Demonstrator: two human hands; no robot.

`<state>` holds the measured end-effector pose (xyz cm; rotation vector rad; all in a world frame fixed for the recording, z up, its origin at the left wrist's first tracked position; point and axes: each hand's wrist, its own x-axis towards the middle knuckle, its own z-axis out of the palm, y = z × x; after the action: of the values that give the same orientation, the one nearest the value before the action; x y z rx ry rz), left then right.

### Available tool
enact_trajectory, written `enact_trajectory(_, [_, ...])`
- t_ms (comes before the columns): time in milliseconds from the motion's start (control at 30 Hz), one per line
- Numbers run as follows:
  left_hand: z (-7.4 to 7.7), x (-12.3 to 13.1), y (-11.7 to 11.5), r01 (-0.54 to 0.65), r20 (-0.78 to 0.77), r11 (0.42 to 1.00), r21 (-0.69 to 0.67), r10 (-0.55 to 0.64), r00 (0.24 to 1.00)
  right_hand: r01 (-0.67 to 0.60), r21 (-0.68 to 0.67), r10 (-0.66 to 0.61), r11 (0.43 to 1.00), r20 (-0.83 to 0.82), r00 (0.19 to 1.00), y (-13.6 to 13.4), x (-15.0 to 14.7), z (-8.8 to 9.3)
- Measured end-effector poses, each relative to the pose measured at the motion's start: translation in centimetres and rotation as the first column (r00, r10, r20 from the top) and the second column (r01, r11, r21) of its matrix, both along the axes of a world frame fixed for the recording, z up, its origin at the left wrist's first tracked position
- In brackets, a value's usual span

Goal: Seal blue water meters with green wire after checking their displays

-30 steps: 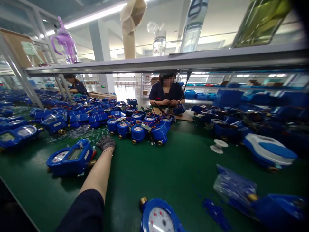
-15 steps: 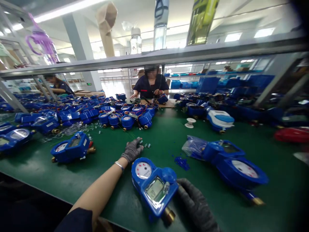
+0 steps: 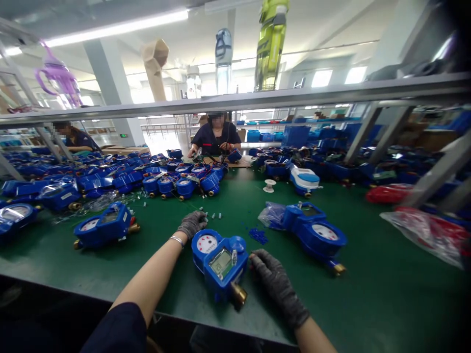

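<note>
A blue water meter (image 3: pixel 220 264) lies in front of me, its round white dial to the left, its grey display facing up and a brass pipe end toward me. A small clear piece rests by the display. Beyond the meter, my left hand (image 3: pixel 192 224), in a grey glove, reaches to small pale plastic pieces (image 3: pixel 213 215). Its fingertips are drawn together; whatever lies between them is too small to name. My right hand (image 3: pixel 274 282), gloved too, is beside the meter's right side, thumb and fingers closed together. What they pinch, if anything, is hidden.
Another blue meter (image 3: pixel 312 230) lies to the right by a clear bag (image 3: pixel 271 214) and loose blue bits (image 3: pixel 258 235). One more meter (image 3: pixel 103 224) sits left. Many meters crowd the back. A white spool (image 3: pixel 269 185) stands mid-table. Bottles line the overhead shelf (image 3: pixel 235 100); a co-worker (image 3: pixel 215 135) sits opposite.
My view has shifted, so the scene sits further left and looks smaller. My right hand has come away from the meter's side slightly. My left hand stays at the small pieces.
</note>
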<state>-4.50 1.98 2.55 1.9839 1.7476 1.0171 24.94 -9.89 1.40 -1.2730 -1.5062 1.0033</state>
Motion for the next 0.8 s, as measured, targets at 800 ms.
enact_trajectory(800, [3.2, 11.4, -27.4, 0.387, -0.267, 0.568, 0.727, -0.285, 0.921, 0.049, -0.138, -0.094, 0.989, -0.347, 0.933, -14.2, 0.8, 1.2])
